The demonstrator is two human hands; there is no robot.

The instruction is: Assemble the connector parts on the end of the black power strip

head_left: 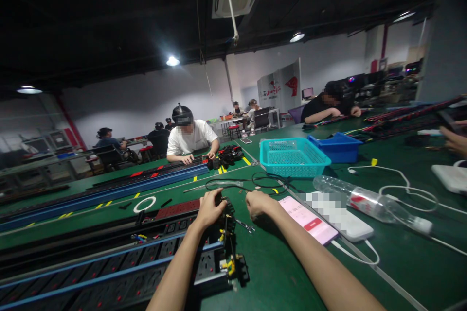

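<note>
The left hand (209,208) rests closed on the end of the long socket strip (120,262), which lies at 7 o'clock of the bench and runs off the left edge. The fingers curl over the strip's open end, where exposed wiring (229,265) with yellow terminals shows. The right hand (257,202) sits just beside it at 1 o'clock of that end, fingers folded; whether it pinches anything cannot be told. A small wrench (245,225) lies on the green bench (277,272) between the two forearms, touching neither.

Judgement: the end work wants the left hand pressing the strip flat while the right does the fine part, and the loose wires kept from snagging.

Room: bare bench lies at 5 o'clock of the hands. At 3 o'clock a phone (308,219) with its white cable and a lying plastic bottle (368,202) crowd the right forearm. At 12 o'clock black cables (233,183) loop before a teal basket (294,157). A co-worker (191,138) sits well apart at 11 o'clock.
</note>
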